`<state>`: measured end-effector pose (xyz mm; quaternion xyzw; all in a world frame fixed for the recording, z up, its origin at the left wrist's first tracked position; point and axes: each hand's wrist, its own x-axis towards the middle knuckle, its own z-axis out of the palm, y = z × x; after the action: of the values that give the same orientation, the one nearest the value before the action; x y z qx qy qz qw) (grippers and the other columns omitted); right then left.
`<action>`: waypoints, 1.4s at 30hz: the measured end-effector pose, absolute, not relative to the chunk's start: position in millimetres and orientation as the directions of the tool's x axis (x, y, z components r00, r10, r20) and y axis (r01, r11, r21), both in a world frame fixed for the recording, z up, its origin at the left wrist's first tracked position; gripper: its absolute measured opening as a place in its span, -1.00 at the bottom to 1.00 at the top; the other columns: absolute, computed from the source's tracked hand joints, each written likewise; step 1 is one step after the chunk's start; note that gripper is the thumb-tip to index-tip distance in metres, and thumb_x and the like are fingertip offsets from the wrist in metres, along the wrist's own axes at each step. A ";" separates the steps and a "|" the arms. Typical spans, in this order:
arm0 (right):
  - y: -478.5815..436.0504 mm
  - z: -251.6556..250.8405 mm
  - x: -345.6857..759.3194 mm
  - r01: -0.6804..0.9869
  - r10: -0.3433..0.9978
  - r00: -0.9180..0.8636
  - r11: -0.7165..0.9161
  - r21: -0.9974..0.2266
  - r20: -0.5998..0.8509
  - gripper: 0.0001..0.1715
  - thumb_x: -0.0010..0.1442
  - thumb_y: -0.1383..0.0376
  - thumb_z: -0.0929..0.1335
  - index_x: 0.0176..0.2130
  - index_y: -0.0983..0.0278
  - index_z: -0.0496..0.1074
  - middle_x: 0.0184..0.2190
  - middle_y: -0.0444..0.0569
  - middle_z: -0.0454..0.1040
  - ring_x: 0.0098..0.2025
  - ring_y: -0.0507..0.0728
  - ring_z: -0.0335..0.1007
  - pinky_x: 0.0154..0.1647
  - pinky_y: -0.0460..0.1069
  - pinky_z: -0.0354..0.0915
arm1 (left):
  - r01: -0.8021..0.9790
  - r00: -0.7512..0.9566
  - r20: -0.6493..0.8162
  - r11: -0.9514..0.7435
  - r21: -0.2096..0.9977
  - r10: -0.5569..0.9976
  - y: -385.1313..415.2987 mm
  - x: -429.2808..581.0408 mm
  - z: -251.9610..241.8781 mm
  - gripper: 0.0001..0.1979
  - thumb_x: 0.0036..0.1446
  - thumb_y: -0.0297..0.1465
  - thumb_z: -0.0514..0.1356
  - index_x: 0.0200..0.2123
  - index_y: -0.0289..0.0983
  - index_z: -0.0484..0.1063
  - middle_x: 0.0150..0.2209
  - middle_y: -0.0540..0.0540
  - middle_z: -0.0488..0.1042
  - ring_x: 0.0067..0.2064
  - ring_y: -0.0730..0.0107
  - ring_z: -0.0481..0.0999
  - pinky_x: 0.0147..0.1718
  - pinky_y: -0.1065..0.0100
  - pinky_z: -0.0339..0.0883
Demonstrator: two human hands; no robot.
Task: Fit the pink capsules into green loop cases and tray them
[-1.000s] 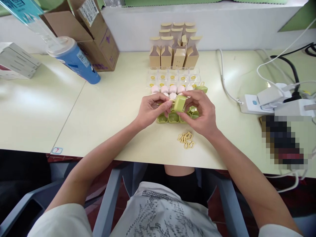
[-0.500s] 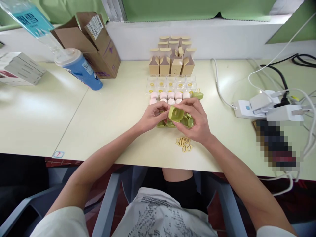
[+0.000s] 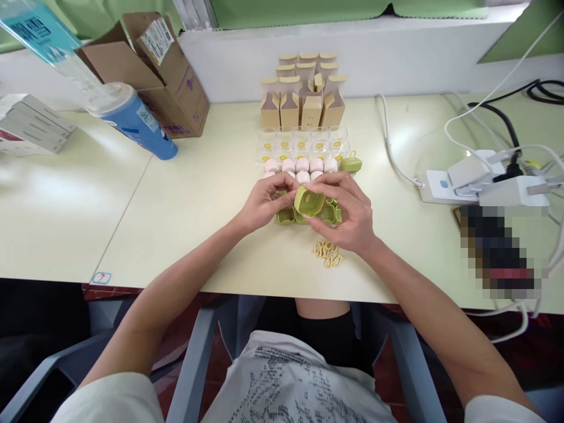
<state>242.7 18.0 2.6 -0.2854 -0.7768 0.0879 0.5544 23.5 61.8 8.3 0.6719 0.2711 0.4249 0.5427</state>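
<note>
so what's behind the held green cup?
Past the cup: pale pieces, clear cases, then cartons. Cup, left hand and right hand partly hide the lower green row; can't count it.

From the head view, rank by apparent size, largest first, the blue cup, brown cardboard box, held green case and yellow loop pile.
1. Brown cardboard box
2. Blue cup
3. Held green case and yellow loop pile: too alike to rank
</note>
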 end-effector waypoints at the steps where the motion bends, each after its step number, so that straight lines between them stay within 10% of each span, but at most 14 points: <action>1: 17.0 3.5 242.0 0.345 0.536 -0.218 0.824 -0.449 0.816 -0.39 0.28 0.28 0.51 0.28 -0.02 0.53 0.04 0.01 0.58 0.05 0.31 0.60 0.05 0.34 0.65 | -0.089 0.485 0.288 -0.281 0.956 0.826 61.8 23.3 9.9 -0.52 0.19 0.04 0.52 -0.26 -0.27 0.55 -0.35 -0.04 0.52 -0.38 0.48 0.47 -0.45 0.43 0.34; 16: 15.4 4.4 245.9 0.430 0.645 -0.176 0.730 -0.532 0.743 -0.52 0.28 0.15 0.49 0.17 -0.02 0.48 0.05 0.01 0.65 0.13 0.36 0.60 0.11 0.42 0.63 | 0.080 0.344 0.408 -0.459 0.885 0.846 61.3 21.4 7.3 -0.58 0.28 0.01 0.45 -0.28 -0.25 0.63 -0.40 -0.07 0.55 -0.39 0.44 0.44 -0.42 0.38 0.28; 23: 44.9 11.0 291.3 0.536 0.605 0.156 0.612 -0.582 0.781 -0.38 0.31 0.20 0.45 0.30 0.08 0.32 0.18 0.13 0.51 0.16 0.29 0.56 0.14 0.26 0.61 | 0.120 0.143 0.452 -0.468 0.875 0.881 70.9 18.0 2.3 -0.52 0.29 0.06 0.40 -0.31 -0.27 0.62 -0.46 -0.03 0.51 -0.45 0.49 0.42 -0.44 0.39 0.25; 30: 88.3 -15.1 373.4 0.792 0.788 0.249 0.169 -0.587 0.563 -0.62 0.22 0.23 0.52 0.05 0.15 0.59 0.02 0.12 0.61 0.08 0.38 0.53 0.02 0.28 0.55 | 0.140 0.087 0.389 -0.398 0.907 0.917 74.0 19.0 -6.7 -0.56 0.26 0.02 0.42 -0.32 -0.27 0.61 -0.47 -0.02 0.50 -0.45 0.49 0.43 -0.43 0.40 0.29; 35: 104.9 -44.1 384.2 0.792 0.809 0.196 0.202 -0.576 0.554 -0.67 0.21 0.06 0.61 -0.12 0.16 0.63 -0.18 0.08 0.58 -0.13 0.30 0.46 0.08 0.28 0.46 | 0.153 0.108 0.388 -0.401 0.903 0.915 72.6 19.3 -9.8 -0.57 0.26 0.03 0.41 -0.33 -0.25 0.62 -0.46 -0.03 0.52 -0.45 0.47 0.42 -0.44 0.39 0.29; 42: 99.6 -35.2 373.0 0.793 0.894 0.116 0.178 -0.583 0.432 -0.57 0.24 0.10 0.58 0.03 0.24 0.69 0.02 0.14 0.59 -0.17 0.27 0.57 0.11 0.28 0.52 | 0.158 0.109 0.376 -0.389 0.908 0.920 71.8 19.0 -8.4 -0.54 0.25 0.06 0.41 -0.33 -0.25 0.61 -0.45 -0.02 0.52 -0.46 0.48 0.41 -0.45 0.40 0.29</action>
<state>373.0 99.6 -35.2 -0.6377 -0.6616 0.0652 0.3891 19.0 71.8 -8.4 0.6492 0.4152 0.5226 0.3648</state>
